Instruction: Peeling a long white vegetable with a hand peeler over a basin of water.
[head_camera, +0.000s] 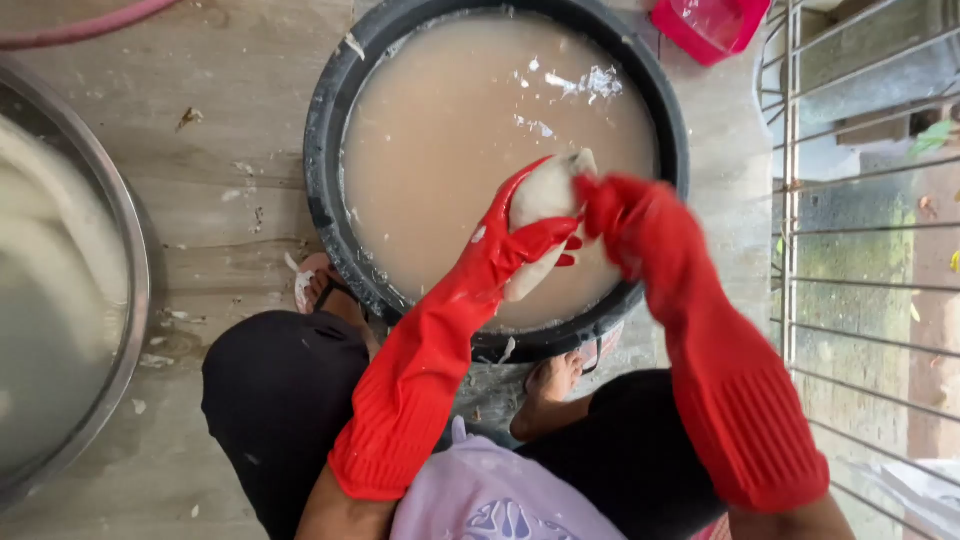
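1. Hands in long red rubber gloves meet over the near right part of a round black plastic tub (325, 130), at about 5 o'clock on its rim.
2. The left hand (525, 240) has its grip clamped around a pale, whitish oblong lump (545, 195), fingers wrapped across its lower half.
3. The right hand (615, 215) touches the same lump from the 3 o'clock side; motion blur hides the fingers, so I cannot tell whether its grip is together or apart.
4. The lump sits tilted, its upper tip pointing toward 1 o'clock, held just above the liquid.
5. The tub is filled nearly to the brim with cloudy beige-brown water (450, 130); white foam flecks (590, 85) float toward 1 o'clock.
6. A large shiny steel basin (125, 240), blurred inside, lies at 9 o'clock, well apart from the tub.
7. Both vessels rest on a wet grey concrete floor (230, 150) scattered with small white scraps.
8. The person's bare feet in sandals press against the tub's near wall, one (325, 290) at 7 o'clock and one (555, 380) at 6 o'clock.
9. Black trouser legs (275, 400) and a lilac shirt (490, 495) fill the bottom of the view.
10. A pink plastic object (705, 25) lies at 1 o'clock beyond the tub.
11. A grey metal railing (790, 200) runs along the 3 o'clock edge.
12. A reddish hose (70, 30) curves at 11 o'clock.
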